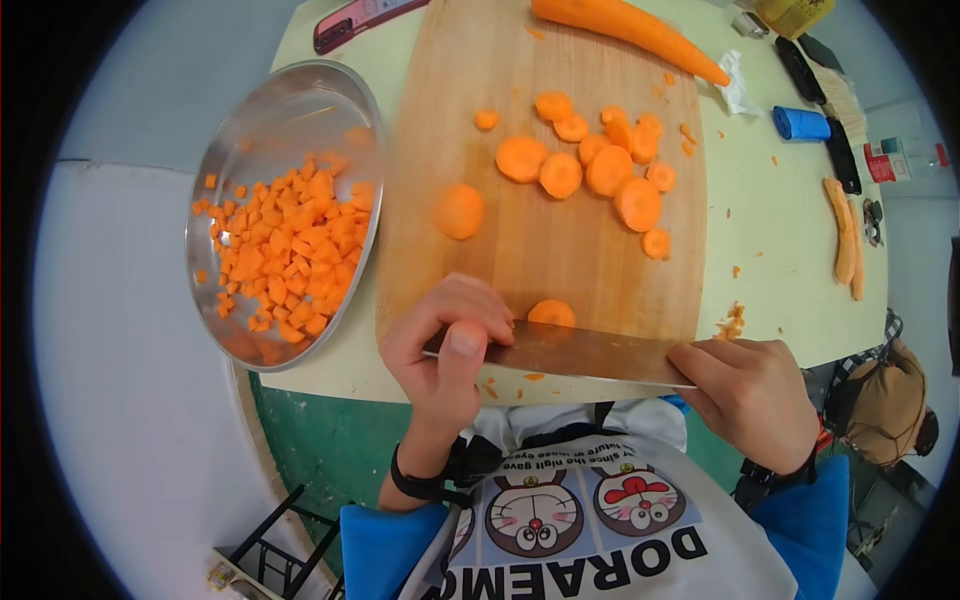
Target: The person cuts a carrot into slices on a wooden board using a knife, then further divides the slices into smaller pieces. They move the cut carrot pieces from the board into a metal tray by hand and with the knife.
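Observation:
A broad metal knife blade point(590, 355) lies across the near edge of the wooden cutting board point(430, 120). My right hand point(745, 395) grips the knife at its right end. At the blade's left end, my left hand point(450, 345) has its fingers curled against the metal, thumb pointing up. Just beyond the blade is a carrot slice point(552, 313), partly hidden by it. Several more round slices point(610, 170) are spread over the board, with a single slice point(460, 211) apart on the left. A whole peeled carrot point(635, 35) rests at the far edge.
Left of the board, a metal bowl point(228, 140) holds diced carrot point(290, 250). A phone point(365, 20) is at the far left. On the right are a blue roll point(801, 124), crumpled tissue point(736, 85), long orange pieces point(845, 230), a plastic bottle point(905, 158) and carrot scraps.

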The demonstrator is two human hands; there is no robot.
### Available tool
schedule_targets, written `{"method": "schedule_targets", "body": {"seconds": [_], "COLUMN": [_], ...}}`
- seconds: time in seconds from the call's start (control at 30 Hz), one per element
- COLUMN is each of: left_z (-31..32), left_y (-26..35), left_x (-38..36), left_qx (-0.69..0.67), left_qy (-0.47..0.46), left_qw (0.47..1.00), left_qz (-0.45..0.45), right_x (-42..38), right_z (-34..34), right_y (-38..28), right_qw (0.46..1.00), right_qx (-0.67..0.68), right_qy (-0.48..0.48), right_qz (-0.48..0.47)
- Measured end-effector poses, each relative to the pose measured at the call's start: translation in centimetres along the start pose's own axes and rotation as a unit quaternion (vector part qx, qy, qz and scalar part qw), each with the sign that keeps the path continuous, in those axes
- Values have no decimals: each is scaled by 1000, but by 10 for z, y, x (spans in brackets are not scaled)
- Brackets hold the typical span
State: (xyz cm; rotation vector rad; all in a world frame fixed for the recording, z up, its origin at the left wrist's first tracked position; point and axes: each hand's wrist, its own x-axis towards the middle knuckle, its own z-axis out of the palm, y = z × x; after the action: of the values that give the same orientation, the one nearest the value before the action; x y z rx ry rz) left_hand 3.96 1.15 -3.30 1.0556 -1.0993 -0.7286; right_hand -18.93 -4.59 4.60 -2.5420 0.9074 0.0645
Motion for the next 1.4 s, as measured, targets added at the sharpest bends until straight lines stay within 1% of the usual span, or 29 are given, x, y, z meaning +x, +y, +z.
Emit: {"method": "schedule_targets", "body": {"seconds": [0.03, 0.17, 0.3, 0.53, 0.77, 0.83, 0.87, 0.93, 1.0, 1.03, 1.17, 1.23, 1.27, 1.33, 1.37, 1.4], "left_z": [0, 2, 2, -2, -1, 1, 0, -3, -5, -6, -1, 0, 0, -5, -3, 2], "left_y": [-1, 3, 2, -3, -3, -4, -4, -2, -5, -6, -2, 3, 5, 6, 3, -1], "left_x": [-1, 0, 2, 4, 6, 6, 6, 4, 3, 2, 5, 9, 8, 5, 3, 1], "left_qx": [-31, -32, -6, 0, 7, 48, 48, -5, -4, -3, 2, 8, 9, 51, 54, 112], "left_qy": [13, 22, 28, 6, 10, -2, -1, 14, 16, 19, 20, 20, 18, -11, -16, 83], "left_qw": [999, 999, 999, 1000, 998, 998, 998, 995, 994, 992, 993, 989, 990, 986, 987, 989], "left_qz": [-8, -38, -33, -20, -54, -32, -32, -101, -110, -124, -118, -145, -137, -159, -152, -51], "right_x": [1, 3, 5, 6, 11, 12, 13, 15, 18, 18, 21, 19, 18, 15, 12, 8], "right_z": [0, -1, -3, 0, -1, -1, -2, -6, -10, -9, -5, -4, -3, -5, -9, -13], "right_y": [1, 4, 7, 5, 6, 6, 5, 3, 0, 2, 7, 8, 8, 6, 5, 4], "right_qw": [1000, 1000, 999, 999, 998, 998, 998, 998, 996, 997, 997, 998, 998, 999, 997, 995], "right_qx": [4, 17, 18, -6, -3, -1, -3, -8, -10, -12, 14, 22, 23, 24, 31, 39], "right_qy": [-3, -9, -33, -34, -55, -53, -60, -64, -85, -82, -74, -60, -57, -45, -64, -84], "right_qz": [3, -7, -17, -30, -25, -23, -22, -22, -2, -2, 1, 0, -3, -5, 9, 23]}}
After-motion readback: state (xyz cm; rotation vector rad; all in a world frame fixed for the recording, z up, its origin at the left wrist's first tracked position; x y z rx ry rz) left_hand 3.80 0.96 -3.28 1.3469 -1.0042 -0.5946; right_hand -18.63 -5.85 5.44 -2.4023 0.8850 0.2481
